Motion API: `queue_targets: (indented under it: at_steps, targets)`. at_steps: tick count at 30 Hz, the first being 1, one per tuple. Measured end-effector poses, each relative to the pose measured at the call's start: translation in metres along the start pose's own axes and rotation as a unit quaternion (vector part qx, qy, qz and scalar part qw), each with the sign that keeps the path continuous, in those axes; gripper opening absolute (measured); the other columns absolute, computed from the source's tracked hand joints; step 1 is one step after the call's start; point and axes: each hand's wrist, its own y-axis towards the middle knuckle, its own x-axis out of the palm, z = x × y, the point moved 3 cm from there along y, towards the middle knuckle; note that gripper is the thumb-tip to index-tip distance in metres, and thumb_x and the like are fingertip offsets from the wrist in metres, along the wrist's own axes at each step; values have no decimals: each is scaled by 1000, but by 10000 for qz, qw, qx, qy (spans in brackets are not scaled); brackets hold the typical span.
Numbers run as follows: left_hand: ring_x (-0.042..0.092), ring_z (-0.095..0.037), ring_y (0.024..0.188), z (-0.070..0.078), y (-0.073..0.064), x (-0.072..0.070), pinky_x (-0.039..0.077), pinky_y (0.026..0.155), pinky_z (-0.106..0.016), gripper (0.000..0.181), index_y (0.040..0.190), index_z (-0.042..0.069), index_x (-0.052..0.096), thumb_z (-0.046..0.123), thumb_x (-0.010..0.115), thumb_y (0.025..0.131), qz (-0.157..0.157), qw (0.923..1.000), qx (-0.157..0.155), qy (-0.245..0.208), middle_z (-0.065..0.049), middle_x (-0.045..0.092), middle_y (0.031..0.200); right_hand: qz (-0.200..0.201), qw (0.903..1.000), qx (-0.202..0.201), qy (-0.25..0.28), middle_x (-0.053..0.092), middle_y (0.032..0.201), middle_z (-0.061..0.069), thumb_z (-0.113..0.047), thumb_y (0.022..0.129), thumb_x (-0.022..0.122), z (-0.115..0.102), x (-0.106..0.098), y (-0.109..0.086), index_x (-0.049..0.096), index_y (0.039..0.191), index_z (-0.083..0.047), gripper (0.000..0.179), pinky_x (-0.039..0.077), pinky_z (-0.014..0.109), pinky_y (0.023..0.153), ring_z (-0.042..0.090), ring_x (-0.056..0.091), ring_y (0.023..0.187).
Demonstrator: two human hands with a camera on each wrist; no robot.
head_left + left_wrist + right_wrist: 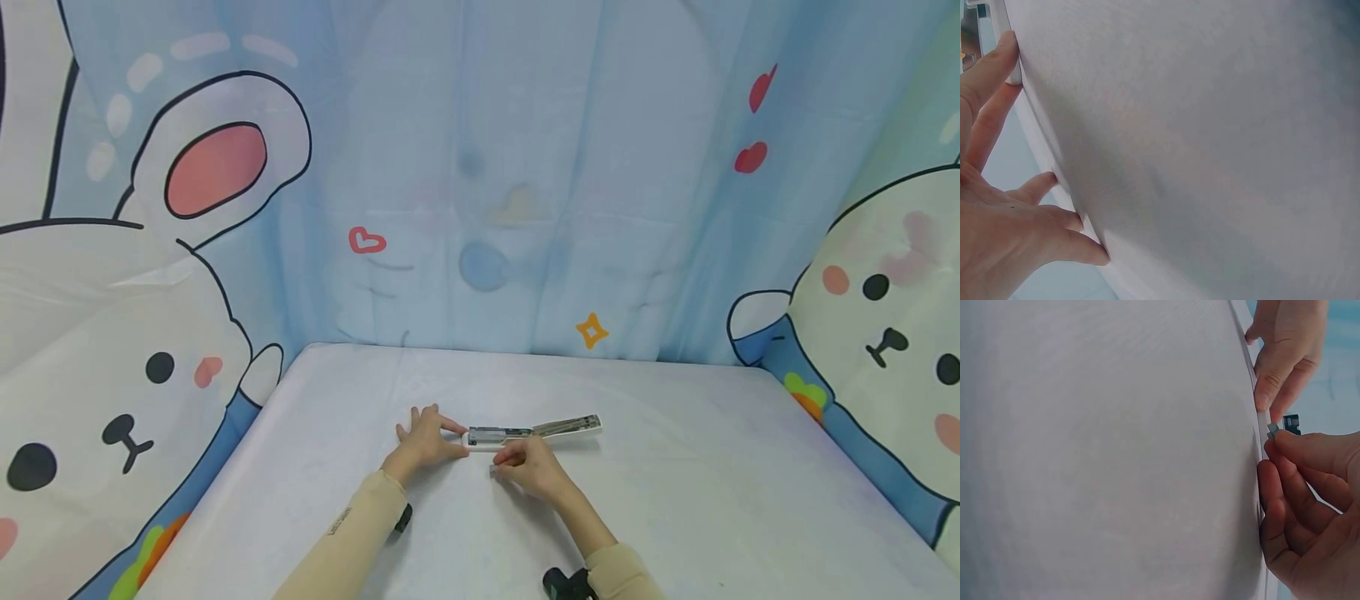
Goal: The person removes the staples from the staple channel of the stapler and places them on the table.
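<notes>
A white stapler (572, 427) lies on the table, opened out lengthwise so that its metal inside shows, its right part tilted upward. My left hand (426, 439) pinches its left end between thumb and index finger; the other fingers spread out to the table in the left wrist view. Just in front of the stapler, my right hand (536, 468) pinches a short grey metal strip of staples (1272, 430) between thumb and fingertip. The other fingers of that hand curl close over the table. Most of the strip is hidden by the thumb.
The table (720, 467) has a white cloth. Behind it hangs a pale blue curtain (420, 167) with cartoon animals at both sides. A black wrist mount (567, 583) sits at the right sleeve, another dark one (403, 518) at the left.
</notes>
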Motion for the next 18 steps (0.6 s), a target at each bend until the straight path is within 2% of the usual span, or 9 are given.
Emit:
queue_targets:
  at_steps: [6, 18]
  targets:
    - [10, -59, 141, 2, -3, -2, 5, 103, -78, 27, 100, 16, 79, 26, 85, 76, 37, 9999, 76, -87, -30, 36, 149, -135, 9996, -246, -72, 67, 73, 5, 11, 77, 73, -2, 0, -1, 72, 82, 6, 7, 46, 22, 59, 11, 57, 65]
    - [9, -56, 143, 1, -2, -1, 5, 105, -76, 29, 105, 16, 78, 28, 84, 78, -15, 10000, -24, 6, -27, 34, 152, -185, 9991, 94, -362, 65, 73, 2, 12, 74, 76, -7, 2, -1, 72, 79, 2, 12, 49, 27, 62, 12, 57, 67]
